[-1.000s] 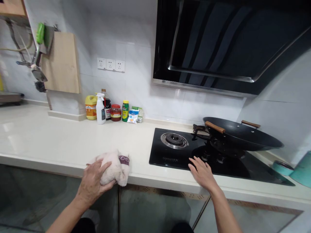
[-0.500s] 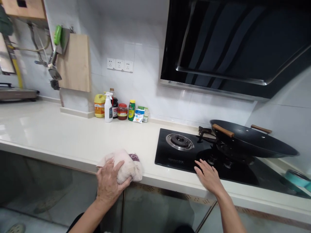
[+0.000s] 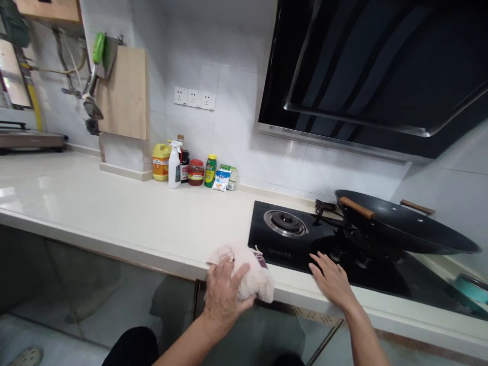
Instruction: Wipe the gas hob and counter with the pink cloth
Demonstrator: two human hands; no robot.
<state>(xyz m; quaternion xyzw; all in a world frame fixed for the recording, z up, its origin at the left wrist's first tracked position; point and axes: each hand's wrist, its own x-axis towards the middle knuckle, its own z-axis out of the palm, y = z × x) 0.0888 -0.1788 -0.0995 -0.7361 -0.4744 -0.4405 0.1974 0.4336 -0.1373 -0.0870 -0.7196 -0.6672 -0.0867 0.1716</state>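
A pale pink cloth (image 3: 244,264) with a purple printed patch lies bunched at the counter's front edge, just left of the stove. My left hand (image 3: 224,292) is wrapped round it from the left, pressing it against the edge. Farther right, my right hand (image 3: 331,277) rests flat with fingers spread on the front rim of the black gas stove (image 3: 276,246); it holds nothing. Behind that hand, a large black wok (image 3: 404,223) with wooden handles sits on the right burner. The left burner (image 3: 285,223) is bare.
Against the wall stand a white spray bottle (image 3: 174,168), a yellow jug (image 3: 161,161), a red-lidded jar (image 3: 195,173), a green bottle (image 3: 210,171) and small packets. A dark range hood (image 3: 362,76) overhangs the stove. A cutting board (image 3: 127,94) hangs left; a teal container (image 3: 473,288) sits far right.
My left hand has slid the cloth rightward along the counter edge, up to the stove's left side. My right hand stays on the stove rim. The view has shifted slightly.
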